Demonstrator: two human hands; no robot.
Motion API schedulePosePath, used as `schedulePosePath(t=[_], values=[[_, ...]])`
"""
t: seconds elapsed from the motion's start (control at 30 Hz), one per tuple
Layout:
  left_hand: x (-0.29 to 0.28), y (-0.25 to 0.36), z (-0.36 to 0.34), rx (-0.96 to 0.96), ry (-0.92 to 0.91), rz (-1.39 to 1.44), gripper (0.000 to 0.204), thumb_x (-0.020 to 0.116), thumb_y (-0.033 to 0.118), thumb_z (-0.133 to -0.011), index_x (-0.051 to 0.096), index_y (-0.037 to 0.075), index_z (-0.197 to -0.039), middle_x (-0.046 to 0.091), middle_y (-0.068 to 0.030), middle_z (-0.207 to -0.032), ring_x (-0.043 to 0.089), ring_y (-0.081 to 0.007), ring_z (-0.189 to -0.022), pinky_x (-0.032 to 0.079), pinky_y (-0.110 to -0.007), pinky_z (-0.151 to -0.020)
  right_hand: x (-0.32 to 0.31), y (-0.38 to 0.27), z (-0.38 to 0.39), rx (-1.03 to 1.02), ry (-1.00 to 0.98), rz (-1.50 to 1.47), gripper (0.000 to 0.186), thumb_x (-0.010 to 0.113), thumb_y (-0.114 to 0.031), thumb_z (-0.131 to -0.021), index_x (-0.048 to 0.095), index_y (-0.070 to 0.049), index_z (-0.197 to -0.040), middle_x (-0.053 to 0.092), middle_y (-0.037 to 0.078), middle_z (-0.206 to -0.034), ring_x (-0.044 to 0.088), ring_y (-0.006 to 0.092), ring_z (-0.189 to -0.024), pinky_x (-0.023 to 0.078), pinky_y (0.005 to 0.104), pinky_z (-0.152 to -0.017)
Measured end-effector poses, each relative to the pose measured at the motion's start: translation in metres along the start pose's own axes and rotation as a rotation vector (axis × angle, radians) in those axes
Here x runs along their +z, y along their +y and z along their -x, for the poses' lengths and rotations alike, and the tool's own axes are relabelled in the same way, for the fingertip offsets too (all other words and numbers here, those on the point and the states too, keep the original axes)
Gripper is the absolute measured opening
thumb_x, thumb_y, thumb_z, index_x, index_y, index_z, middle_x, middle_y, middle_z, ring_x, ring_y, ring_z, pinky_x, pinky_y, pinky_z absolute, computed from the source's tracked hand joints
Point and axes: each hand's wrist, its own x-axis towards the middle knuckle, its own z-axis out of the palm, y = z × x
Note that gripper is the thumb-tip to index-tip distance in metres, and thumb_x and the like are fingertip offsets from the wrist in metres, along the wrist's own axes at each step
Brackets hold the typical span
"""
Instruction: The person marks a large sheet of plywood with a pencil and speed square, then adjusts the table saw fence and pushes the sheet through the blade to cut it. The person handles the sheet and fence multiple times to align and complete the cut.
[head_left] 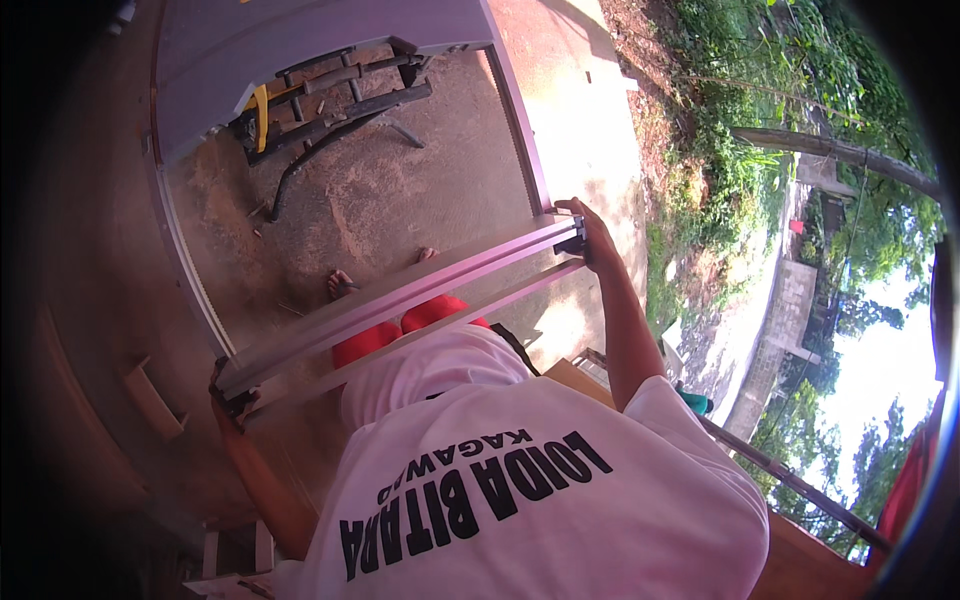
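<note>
I look down over my own white printed shirt and red shorts at a large aluminium frame (400, 300) that I hold out in front of me. My left hand (228, 400) grips the near rail's left corner. At the rail's right corner, my right hand (590, 238) is closed on a dark end piece. The frame's side rails (520, 130) run away from me to a grey panel (320, 50) at its far end. My bare feet (340, 285) show through the frame on the dirt floor.
A black metal stand with a yellow part (320, 105) lies on the sandy ground beyond the frame. A wooden bench or board (790, 560) and a metal rail (800, 490) are at lower right. A sunlit path, a wall and greenery (760, 170) lie to the right.
</note>
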Motion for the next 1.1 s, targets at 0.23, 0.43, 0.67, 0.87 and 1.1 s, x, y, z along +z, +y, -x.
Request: schedulePosePath(t=[0.23, 0.43, 0.67, 0.87, 1.1], values=[[0.015, 0.027, 0.018, 0.025, 0.185, -0.123, 0.053, 0.047, 0.055, -0.104, 0.062, 0.011, -0.128, 0.072, -0.0096, -0.105, 0.070, -0.0214, -0.076, 0.051, -0.032, -0.053, 0.008, 0.004, -0.014, 0.304, -0.249, -0.253, 0.068, 0.033, -0.067, -0.105, 0.061, -0.014, -0.138, 0.072, 0.006, -0.115, 0.072, 0.0224, -0.098, 0.061, 0.0468, -0.077], [0.030, 0.036, 0.052, 0.107, 0.305, -0.219, 0.057, 0.048, 0.057, -0.103, 0.060, 0.010, -0.133, 0.070, -0.0097, -0.107, 0.067, -0.0188, -0.076, 0.047, -0.032, -0.053, -0.001, 0.005, -0.012, 0.138, -0.202, -0.111, 0.072, 0.033, -0.067, -0.105, 0.063, -0.010, -0.138, 0.071, 0.010, -0.104, 0.069, 0.0209, -0.096, 0.058, 0.0470, -0.091], [0.129, 0.066, 0.084, 0.143, 0.348, -0.430, 0.076, 0.041, 0.071, -0.100, 0.058, 0.007, -0.136, 0.070, -0.0143, -0.104, 0.067, -0.0260, -0.080, 0.052, -0.038, -0.062, -0.020, 0.015, -0.027, 0.171, -0.176, -0.202, 0.087, 0.026, -0.071, -0.104, 0.063, 0.000, -0.136, 0.072, 0.008, -0.092, 0.068, 0.0150, -0.082, 0.056, 0.0350, -0.080], [0.091, 0.055, 0.038, 0.102, 0.368, -0.255, 0.084, 0.039, 0.081, -0.094, 0.067, 0.012, -0.133, 0.071, -0.0103, -0.106, 0.067, -0.0240, -0.089, 0.056, -0.044, -0.073, -0.007, 0.016, -0.042, 0.241, -0.256, -0.229, 0.084, 0.032, -0.071, -0.103, 0.068, 0.002, -0.126, 0.070, 0.006, -0.082, 0.066, 0.0149, -0.072, 0.059, 0.0313, -0.069], [0.134, 0.046, 0.040, -0.014, -0.086, -0.016, 0.097, 0.041, 0.086, -0.089, 0.051, 0.013, -0.152, 0.053, -0.0228, -0.147, 0.052, -0.0382, -0.132, 0.045, -0.057, -0.105, 0.014, 0.032, -0.050, 0.260, -0.347, -0.222, 0.067, 0.038, -0.066, -0.104, 0.067, -0.014, -0.135, 0.067, 0.000, -0.096, 0.061, 0.0124, -0.084, 0.058, 0.0379, -0.071]])
